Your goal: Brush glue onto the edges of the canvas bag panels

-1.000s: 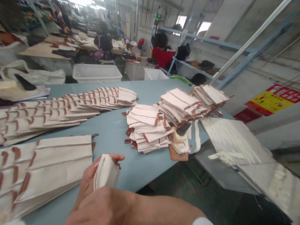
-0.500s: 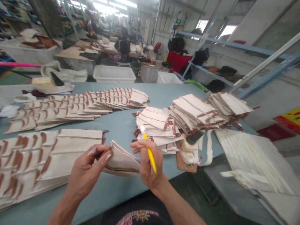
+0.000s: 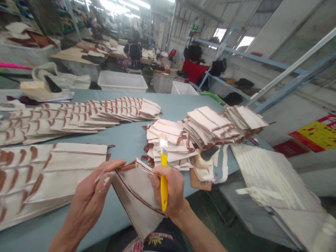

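A cream fabric piece (image 3: 141,192) with brown edging hangs between my hands, its layers spread apart at the top. My left hand (image 3: 91,192) is closed on its upper left corner, and white smears mark the fingers. With my right hand (image 3: 172,189) I grip a yellow-handled brush (image 3: 164,164), bristles up and whitish at the tip. The same hand's thumb and fingers also pinch the fabric piece's right edge. Just behind the brush lies a pile of similar fabric pieces (image 3: 168,131). Left of my left hand, overlapping pieces (image 3: 76,168) lie in rows.
Another row of overlapping pieces (image 3: 105,115) runs along the far left of the blue-grey table (image 3: 126,134). More stacks (image 3: 210,126) stand at right, beside a pale container with a black nozzle (image 3: 207,162). White bins (image 3: 122,82) and a seated person (image 3: 133,50) are beyond.
The fabric piece has been lifted, turned and opened out toward my body. My right hand has come onto its edge, and the brush now stands more upright. The view has shifted slightly right.
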### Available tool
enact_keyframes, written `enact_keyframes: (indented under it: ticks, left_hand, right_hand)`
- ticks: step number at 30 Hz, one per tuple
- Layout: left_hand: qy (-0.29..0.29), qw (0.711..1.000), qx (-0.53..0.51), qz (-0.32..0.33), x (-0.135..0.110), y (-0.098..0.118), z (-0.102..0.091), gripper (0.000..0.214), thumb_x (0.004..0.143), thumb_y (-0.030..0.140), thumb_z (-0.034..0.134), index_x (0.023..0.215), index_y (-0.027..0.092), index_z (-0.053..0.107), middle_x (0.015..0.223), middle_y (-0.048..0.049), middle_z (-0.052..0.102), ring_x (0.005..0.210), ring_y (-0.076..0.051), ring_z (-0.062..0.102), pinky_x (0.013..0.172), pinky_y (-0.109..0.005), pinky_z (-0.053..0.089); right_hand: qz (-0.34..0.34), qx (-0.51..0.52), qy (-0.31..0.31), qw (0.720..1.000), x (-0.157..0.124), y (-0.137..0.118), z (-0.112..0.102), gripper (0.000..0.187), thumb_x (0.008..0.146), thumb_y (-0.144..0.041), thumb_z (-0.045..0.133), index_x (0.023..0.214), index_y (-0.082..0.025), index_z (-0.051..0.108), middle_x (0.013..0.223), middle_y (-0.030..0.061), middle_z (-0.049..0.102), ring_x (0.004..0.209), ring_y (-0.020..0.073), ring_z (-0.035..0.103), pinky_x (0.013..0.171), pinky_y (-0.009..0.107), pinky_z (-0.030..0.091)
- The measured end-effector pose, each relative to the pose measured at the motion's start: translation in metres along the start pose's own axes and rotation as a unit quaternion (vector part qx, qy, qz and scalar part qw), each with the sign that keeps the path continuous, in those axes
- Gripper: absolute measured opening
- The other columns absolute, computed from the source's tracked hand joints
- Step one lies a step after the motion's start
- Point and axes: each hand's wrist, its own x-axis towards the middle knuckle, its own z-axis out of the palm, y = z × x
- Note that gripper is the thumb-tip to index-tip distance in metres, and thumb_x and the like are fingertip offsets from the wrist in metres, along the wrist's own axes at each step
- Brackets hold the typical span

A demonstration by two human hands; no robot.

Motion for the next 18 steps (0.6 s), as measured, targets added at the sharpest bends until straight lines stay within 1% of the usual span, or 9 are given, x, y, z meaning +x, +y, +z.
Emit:
enact_keyframes:
  ticks: [2, 4, 7, 10, 13, 15, 18]
  left_hand:
    - [0.011, 1.000, 0.018, 0.020, -0.012, -0.008, 0.001, 0.042, 0.119, 0.053, 0.050, 0.137, 0.035, 0.083, 0.139, 0.0000, 0.090, 0.129, -0.024, 0.083, 0.118, -0.030, 0.058]
    - [0.022, 0.998, 0.051, 0.040, -0.021, -0.013, 0.004, 0.039, 0.118, 0.056, 0.054, 0.139, 0.034, 0.079, 0.137, -0.0019, 0.090, 0.124, -0.026, 0.084, 0.115, -0.033, 0.062]
    - [0.038, 0.990, 0.100, 0.090, -0.028, -0.015, 0.008, 0.034, 0.114, 0.058, 0.063, 0.133, 0.033, 0.077, 0.124, -0.0036, 0.090, 0.114, -0.027, 0.086, 0.107, -0.036, 0.067]
    - [0.037, 0.983, 0.113, 0.141, -0.033, -0.013, 0.012, 0.022, 0.116, 0.045, 0.061, 0.128, 0.030, 0.073, 0.116, -0.0054, 0.087, 0.112, -0.026, 0.085, 0.106, -0.039, 0.067]
    - [0.036, 0.977, 0.134, 0.159, -0.039, -0.007, 0.014, 0.015, 0.115, 0.035, 0.062, 0.125, 0.029, 0.070, 0.112, -0.0054, 0.086, 0.102, -0.024, 0.085, 0.100, -0.036, 0.069]
    - [0.016, 0.977, 0.137, 0.163, -0.045, -0.001, 0.015, 0.016, 0.114, 0.034, 0.061, 0.126, 0.029, 0.071, 0.112, -0.0054, 0.088, 0.098, -0.023, 0.086, 0.095, -0.032, 0.069]
    - [-0.045, 0.980, 0.119, 0.155, -0.055, 0.011, 0.016, 0.018, 0.111, 0.035, 0.061, 0.123, 0.027, 0.072, 0.112, -0.0069, 0.090, 0.096, -0.024, 0.089, 0.087, -0.028, 0.070]
  right_hand:
    - [-0.006, 0.004, 0.002, 1.000, -0.001, -0.005, -0.007, 0.009, 0.121, -0.028, 0.057, 0.116, -0.028, 0.066, 0.086, 0.0011, 0.084, 0.068, 0.0172, 0.080, 0.070, 0.026, 0.065]
    - [-0.018, 0.008, -0.002, 1.000, -0.004, -0.008, -0.013, 0.009, 0.120, -0.024, 0.057, 0.118, -0.027, 0.065, 0.087, 0.0022, 0.084, 0.071, 0.0181, 0.081, 0.070, 0.027, 0.066]
    - [-0.040, 0.005, -0.004, 0.999, -0.011, -0.009, -0.021, 0.011, 0.120, -0.021, 0.056, 0.120, -0.026, 0.066, 0.092, 0.0048, 0.085, 0.074, 0.0187, 0.082, 0.071, 0.029, 0.068]
    - [-0.049, -0.012, -0.009, 0.999, -0.018, -0.005, -0.027, 0.012, 0.119, -0.019, 0.056, 0.122, -0.026, 0.065, 0.096, 0.0067, 0.085, 0.077, 0.0203, 0.083, 0.072, 0.031, 0.068]
    - [-0.052, -0.015, -0.021, 0.998, -0.023, -0.002, -0.029, 0.016, 0.116, -0.016, 0.057, 0.123, -0.027, 0.065, 0.098, 0.0077, 0.085, 0.078, 0.0215, 0.082, 0.072, 0.033, 0.068]
    - [-0.055, 0.000, -0.034, 0.998, -0.027, -0.003, -0.027, 0.016, 0.115, -0.016, 0.056, 0.122, -0.026, 0.065, 0.098, 0.0079, 0.085, 0.077, 0.0208, 0.080, 0.071, 0.032, 0.067]
    - [-0.076, 0.027, -0.073, 0.994, -0.035, -0.006, -0.021, 0.014, 0.115, -0.018, 0.055, 0.120, -0.026, 0.065, 0.098, 0.0080, 0.086, 0.075, 0.0199, 0.079, 0.071, 0.031, 0.066]
